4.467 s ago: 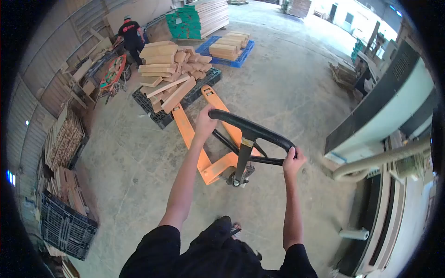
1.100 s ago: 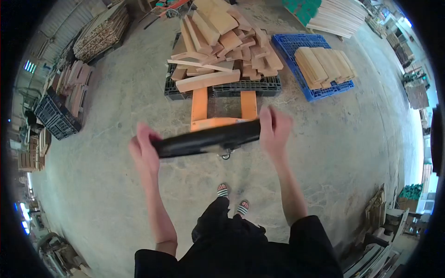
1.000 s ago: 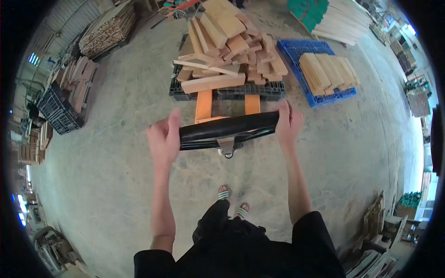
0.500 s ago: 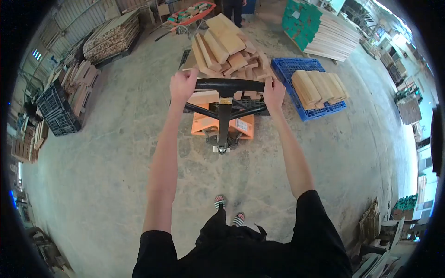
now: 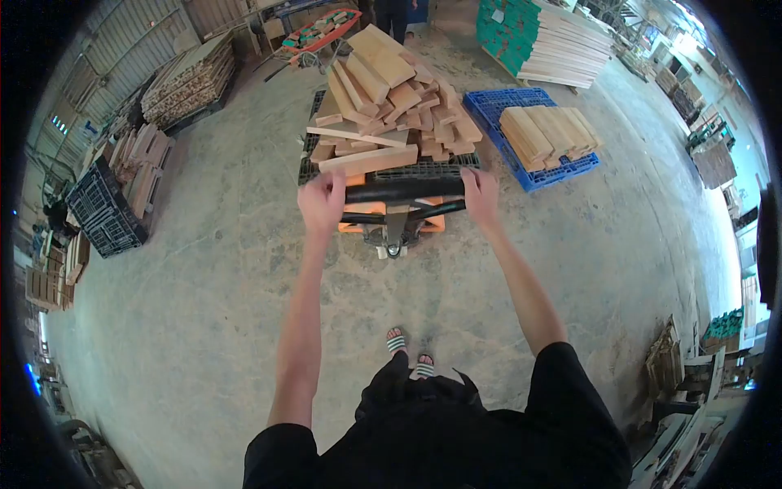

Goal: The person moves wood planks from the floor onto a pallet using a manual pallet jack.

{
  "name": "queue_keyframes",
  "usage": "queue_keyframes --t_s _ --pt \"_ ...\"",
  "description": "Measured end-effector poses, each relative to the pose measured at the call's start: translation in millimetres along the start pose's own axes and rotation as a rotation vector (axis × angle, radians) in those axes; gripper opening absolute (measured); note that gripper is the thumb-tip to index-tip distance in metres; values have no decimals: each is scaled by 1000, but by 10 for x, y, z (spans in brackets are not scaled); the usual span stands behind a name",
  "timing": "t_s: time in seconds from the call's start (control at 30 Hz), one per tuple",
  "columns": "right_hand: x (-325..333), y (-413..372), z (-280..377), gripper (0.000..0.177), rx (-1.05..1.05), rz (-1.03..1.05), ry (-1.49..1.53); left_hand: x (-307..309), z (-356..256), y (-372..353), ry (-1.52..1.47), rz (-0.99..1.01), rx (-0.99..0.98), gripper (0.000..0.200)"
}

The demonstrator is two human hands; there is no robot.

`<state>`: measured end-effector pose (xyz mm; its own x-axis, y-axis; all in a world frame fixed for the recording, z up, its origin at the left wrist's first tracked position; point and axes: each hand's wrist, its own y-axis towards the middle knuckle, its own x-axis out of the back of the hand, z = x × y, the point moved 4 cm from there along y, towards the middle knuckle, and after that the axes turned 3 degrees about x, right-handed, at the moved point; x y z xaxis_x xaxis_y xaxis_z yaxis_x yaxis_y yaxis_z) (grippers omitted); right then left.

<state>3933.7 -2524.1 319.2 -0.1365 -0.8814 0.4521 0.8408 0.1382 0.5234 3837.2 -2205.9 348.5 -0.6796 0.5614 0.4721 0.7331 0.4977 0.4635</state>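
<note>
Both my hands are wrapped round the ends of the black handle (image 5: pixel 403 191) of an orange pallet jack (image 5: pixel 433 222). My left hand (image 5: pixel 322 201) grips the left end, and my right hand (image 5: pixel 481 196) grips the right end. Just beyond the handle, a dark pallet (image 5: pixel 308 169) bears a loose heap of wooden boards (image 5: pixel 391 102), with some boards tilted over others. The jack's wheels rest on the floor in front of my sandalled feet.
Right of the load, a blue pallet (image 5: pixel 562 173) holds stacked boards (image 5: pixel 550 134). Behind stands a green-ended timber stack (image 5: pixel 562 49). A person (image 5: pixel 392 18) stands beyond the heap, near a red wheelbarrow (image 5: pixel 326 31). A black pallet (image 5: pixel 106 208) leans at the left.
The handle and both my hands appear lower in view, and the handle is tilted closer to me. More of the board heap and its pallet now shows beyond it.
</note>
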Motion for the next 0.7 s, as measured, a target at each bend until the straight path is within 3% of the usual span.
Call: queue_keyframes --t_s 0.1,0.13,0.17,0.2,0.27,0.37,0.4,0.47,0.53,0.6,0.7 --pt "223 -805 178 30 138 -145 -25 263 -8 -875 -67 -16 -76 39" --pt "330 -1175 143 29 155 -177 -24 285 130 -1232 -102 10 -16 35" --pt "436 -1517 18 24 -9 22 31 429 66 -1566 -90 29 -32 32" --pt "551 -1822 49 18 96 31 69 517 56 -1923 -120 47 -34 26" --pt "794 -2326 262 20 81 207 134 662 112 -2562 -114 27 -153 22" --pt "896 -2702 263 27 207 597 -61 778 63 -2965 -117 151 -173 20" --pt "852 -2683 229 37 252 724 -293 778 57 -2908 -5 202 -174 23" --pt "896 -2149 642 42 -114 810 -339 687 14 -2570 -10 230 -136 26" --pt "701 -1775 611 48 -20 620 -457 654 -262 -2079 72 207 -53 33" --pt "619 -1499 575 50 -146 401 -362 570 -279 -1691 131 202 -92 40" --pt "515 -1521 547 49 -94 268 -429 660 -423 -1654 150 252 -113 43"
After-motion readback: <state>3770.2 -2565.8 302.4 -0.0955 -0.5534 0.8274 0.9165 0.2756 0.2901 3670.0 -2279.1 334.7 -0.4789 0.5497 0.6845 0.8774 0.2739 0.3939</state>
